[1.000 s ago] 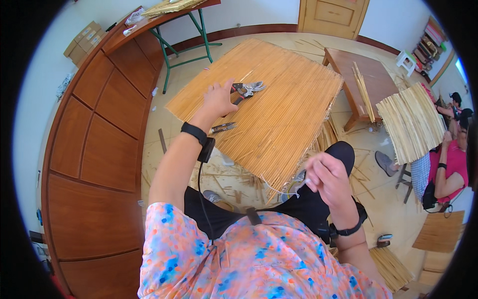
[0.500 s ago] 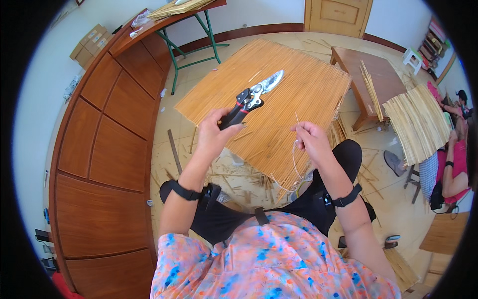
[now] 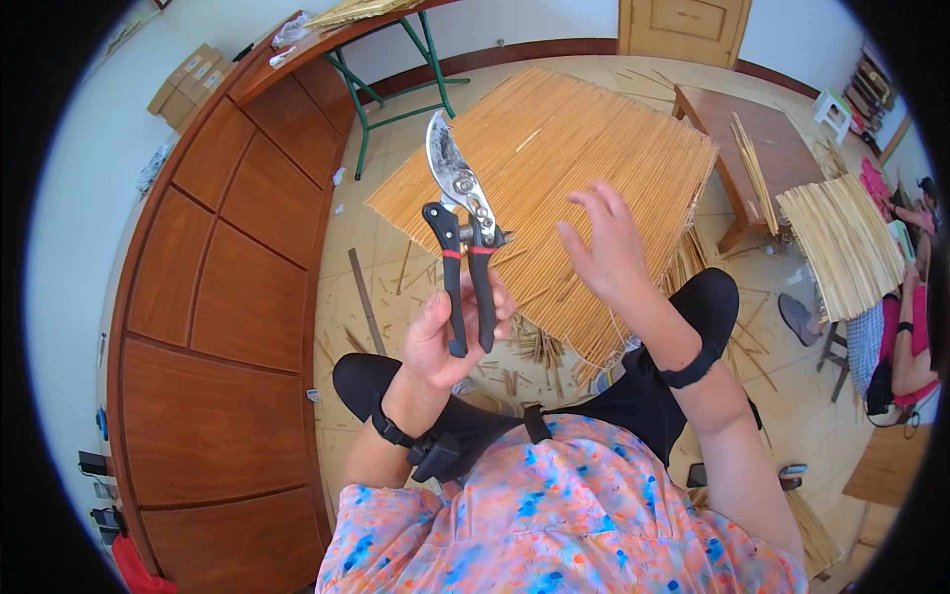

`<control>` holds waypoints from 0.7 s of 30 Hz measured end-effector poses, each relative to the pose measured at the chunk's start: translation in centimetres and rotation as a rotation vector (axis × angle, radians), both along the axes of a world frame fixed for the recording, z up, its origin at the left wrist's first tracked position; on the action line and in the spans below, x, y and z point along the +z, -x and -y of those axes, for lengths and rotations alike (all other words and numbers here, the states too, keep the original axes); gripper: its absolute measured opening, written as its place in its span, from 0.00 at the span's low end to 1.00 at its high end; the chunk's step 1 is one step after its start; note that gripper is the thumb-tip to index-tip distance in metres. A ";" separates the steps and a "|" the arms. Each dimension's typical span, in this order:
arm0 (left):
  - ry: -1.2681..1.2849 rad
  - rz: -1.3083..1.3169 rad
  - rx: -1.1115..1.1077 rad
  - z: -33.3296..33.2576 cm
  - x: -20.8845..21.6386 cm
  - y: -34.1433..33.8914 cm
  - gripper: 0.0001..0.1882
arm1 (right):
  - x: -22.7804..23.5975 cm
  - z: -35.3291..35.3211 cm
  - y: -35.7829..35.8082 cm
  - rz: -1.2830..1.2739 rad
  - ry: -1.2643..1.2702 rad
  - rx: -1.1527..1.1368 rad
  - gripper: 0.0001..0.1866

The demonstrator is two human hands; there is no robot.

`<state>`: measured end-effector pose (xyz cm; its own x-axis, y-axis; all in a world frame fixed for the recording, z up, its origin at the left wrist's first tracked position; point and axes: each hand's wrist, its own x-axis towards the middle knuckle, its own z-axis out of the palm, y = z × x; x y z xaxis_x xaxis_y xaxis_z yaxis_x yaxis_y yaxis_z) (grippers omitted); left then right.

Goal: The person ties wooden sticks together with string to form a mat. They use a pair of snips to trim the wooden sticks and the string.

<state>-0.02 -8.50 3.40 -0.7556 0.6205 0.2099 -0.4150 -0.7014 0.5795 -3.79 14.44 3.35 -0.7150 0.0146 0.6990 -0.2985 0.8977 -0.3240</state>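
My left hand [image 3: 450,337] grips a pair of pruning shears [image 3: 469,233] by their black, red-banded handles. The metal blades point up and away from me, and the handles stand slightly apart. My right hand [image 3: 612,247] is raised to the right of the shears, fingers apart, with nothing in it. Beneath both hands lies a large mat of tan reed stalks [image 3: 554,148], its near corner toward my knees. A thin pale cord [image 3: 619,327] shows by that near corner, below my right wrist.
Cut stalk pieces [image 3: 539,351] litter the tiled floor. A wooden cabinet [image 3: 228,337] stands along the left. At right, a low brown table [image 3: 757,148] carries loose stalks. Beyond it, another person [image 3: 910,346] sits by a smaller reed mat [image 3: 841,243].
The shears have swung upright and come closer, their handles now spread. My right hand has let go of the pale cord, and its fingers have opened.
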 end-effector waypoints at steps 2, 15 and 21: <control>-0.003 -0.015 -0.043 0.0 -0.5 -0.5 0.33 | 3.5 1.0 -1.7 0.362 0.414 0.245 0.17; 0.002 0.146 -0.224 -2.2 -0.4 -2.6 0.35 | 3.9 2.3 -4.0 0.662 1.162 0.859 0.12; 0.095 0.155 -0.184 -2.0 -0.5 -3.1 0.35 | 4.1 2.4 -4.7 0.574 1.081 0.737 0.11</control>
